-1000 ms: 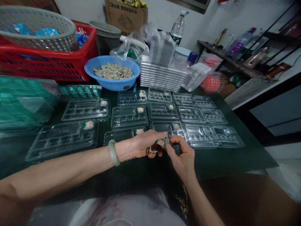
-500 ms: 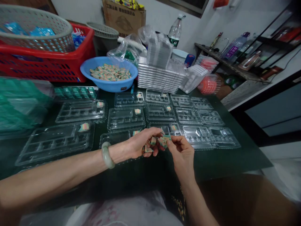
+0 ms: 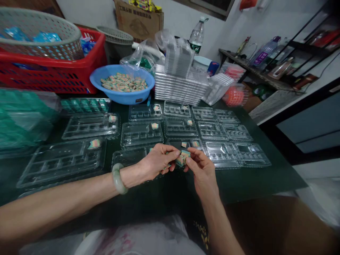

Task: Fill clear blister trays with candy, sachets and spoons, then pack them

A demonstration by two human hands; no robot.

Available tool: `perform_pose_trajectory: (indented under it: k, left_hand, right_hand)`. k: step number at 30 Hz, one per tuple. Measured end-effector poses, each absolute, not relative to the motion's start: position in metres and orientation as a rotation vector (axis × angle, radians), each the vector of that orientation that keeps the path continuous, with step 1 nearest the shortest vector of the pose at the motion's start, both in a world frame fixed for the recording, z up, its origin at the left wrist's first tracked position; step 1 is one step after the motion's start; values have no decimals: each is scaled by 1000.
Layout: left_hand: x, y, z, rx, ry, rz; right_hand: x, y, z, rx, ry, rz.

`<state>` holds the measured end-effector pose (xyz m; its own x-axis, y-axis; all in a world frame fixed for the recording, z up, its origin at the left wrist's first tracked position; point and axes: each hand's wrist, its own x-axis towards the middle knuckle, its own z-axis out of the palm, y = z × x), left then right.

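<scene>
Small striped pieces in pink, cream and green are in both hands over the table's front part. My left hand [image 3: 159,161], with a pale bangle at the wrist, is closed around several of them. Thumb and fingers of my right hand [image 3: 202,168] pinch a small group of striped pieces [image 3: 183,158], which the left fingertips also touch. Just behind the hands lies a clear compartment tray [image 3: 174,142] with a loose striped piece [image 3: 184,144] and a small stack [image 3: 196,143]. Several other clear trays [image 3: 142,134] each hold one stack at a corner.
A blue bowl [image 3: 122,95] full of striped pieces stands behind the trays. Stacked clear trays [image 3: 180,85] are right of it. A red basket [image 3: 53,76] and green packs [image 3: 23,120] are at the left. Trays with no pieces [image 3: 223,154] lie at the right.
The left hand has turned, its thumb and fingers now closed at the pieces held by the right hand. A loose striped piece now shows in the tray behind the hands.
</scene>
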<state>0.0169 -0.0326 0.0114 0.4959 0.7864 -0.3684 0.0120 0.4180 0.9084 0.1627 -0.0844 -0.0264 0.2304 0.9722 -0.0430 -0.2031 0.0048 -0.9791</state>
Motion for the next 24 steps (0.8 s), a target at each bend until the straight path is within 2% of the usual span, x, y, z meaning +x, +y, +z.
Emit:
perform_pose_trajectory:
  k: [14,24]
  left_hand:
    - [20,-32,15,782,835,603]
    - [23,-41,18,1070,850,609]
  right_hand:
    - [157,-81,-24,-939,-577,1328]
    - [159,-81,-37,-770,-461,1454]
